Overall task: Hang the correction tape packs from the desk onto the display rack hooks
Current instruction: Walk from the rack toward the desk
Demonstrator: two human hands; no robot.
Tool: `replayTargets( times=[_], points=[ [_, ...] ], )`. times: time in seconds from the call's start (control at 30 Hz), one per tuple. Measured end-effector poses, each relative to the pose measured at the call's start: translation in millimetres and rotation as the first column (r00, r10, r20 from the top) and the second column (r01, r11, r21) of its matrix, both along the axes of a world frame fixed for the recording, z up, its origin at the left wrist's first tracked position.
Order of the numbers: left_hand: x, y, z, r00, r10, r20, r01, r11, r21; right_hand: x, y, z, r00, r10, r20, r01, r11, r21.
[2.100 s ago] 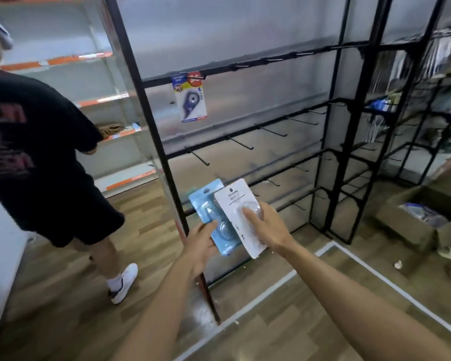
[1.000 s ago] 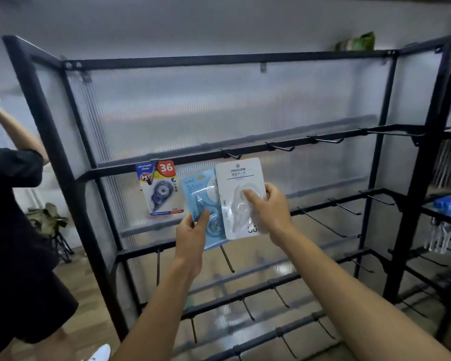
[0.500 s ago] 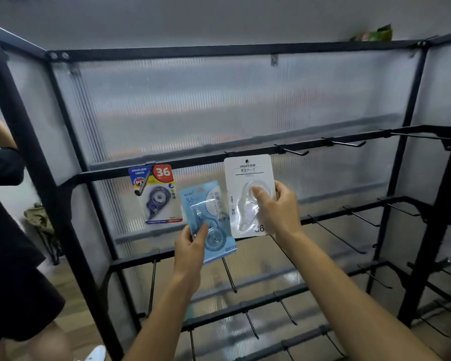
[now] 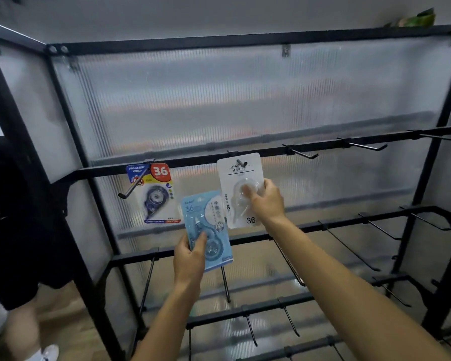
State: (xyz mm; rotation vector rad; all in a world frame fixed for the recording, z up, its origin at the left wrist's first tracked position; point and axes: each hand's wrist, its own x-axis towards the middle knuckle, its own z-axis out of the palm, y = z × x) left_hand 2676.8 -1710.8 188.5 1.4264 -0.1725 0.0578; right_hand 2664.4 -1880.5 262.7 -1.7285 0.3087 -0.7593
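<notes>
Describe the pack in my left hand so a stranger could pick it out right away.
On the black rack, look below the top hook bar. The left hand holds the light blue pack, lowest of three; unlike the white pack and the red-labelled one, it is not on a hook.

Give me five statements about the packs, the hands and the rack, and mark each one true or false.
1. The right hand holds the white pack up at a hook on the rack's upper bar. True.
2. The left hand is empty. False: it grips the blue pack.
3. A colourful pack marked 36 already hangs on the rack. True.
4. The blue pack hangs from a hook. False: it is held below the bar.
5. Every hook on the upper bar carries a pack. False: the hooks to the right are bare.
</notes>
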Motion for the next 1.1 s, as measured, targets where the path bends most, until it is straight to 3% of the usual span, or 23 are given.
replayTargets(
  times=[0.33, 0.43, 0.57, 0.63, 0.8, 0.9, 1.03, 1.1],
  points=[
    [-9, -10, -4, 0.999, 0.034, 0.034, -0.036, 0.997, 0.068, 33, -8, 1, 0.982, -0.035, -0.184, 0.02, 0.996, -0.086],
    [-15, -23, -2, 0.999, 0.005, 0.034, -0.007, 0.998, 0.057, 15, -6, -7, 0.983, -0.14, -0.121, 0.128, 0.987, -0.099],
    [-23, -51, 2, 0.996, -0.074, 0.056, 0.072, 0.996, 0.044, -29, -8, -21, 0.984, 0.174, -0.043, -0.167, 0.978, 0.124],
    [-29, -70, 4, 0.989, -0.129, 0.076, 0.126, 0.991, 0.047, -47, -16, -26, 0.967, 0.251, -0.047, -0.244, 0.962, 0.121],
    [-48, -112, 13, 0.929, -0.339, 0.148, 0.341, 0.94, 0.012, -77, -53, -8, 0.995, 0.101, 0.006, -0.101, 0.991, 0.083],
    [-49, -126, 17, 0.921, -0.337, 0.193, 0.311, 0.938, 0.154, -89, -82, 12, 0.999, 0.009, 0.033, -0.012, 0.997, 0.072],
    [-43, -131, 14, 0.917, -0.263, 0.298, 0.09, 0.868, 0.488, -96, -110, 35, 0.998, -0.039, 0.045, 0.036, 0.997, 0.075],
    [-40, -132, 10, 0.914, -0.248, 0.321, 0.036, 0.838, 0.545, -96, -118, 40, 0.999, -0.033, 0.017, 0.032, 0.997, 0.07]
  ],
)
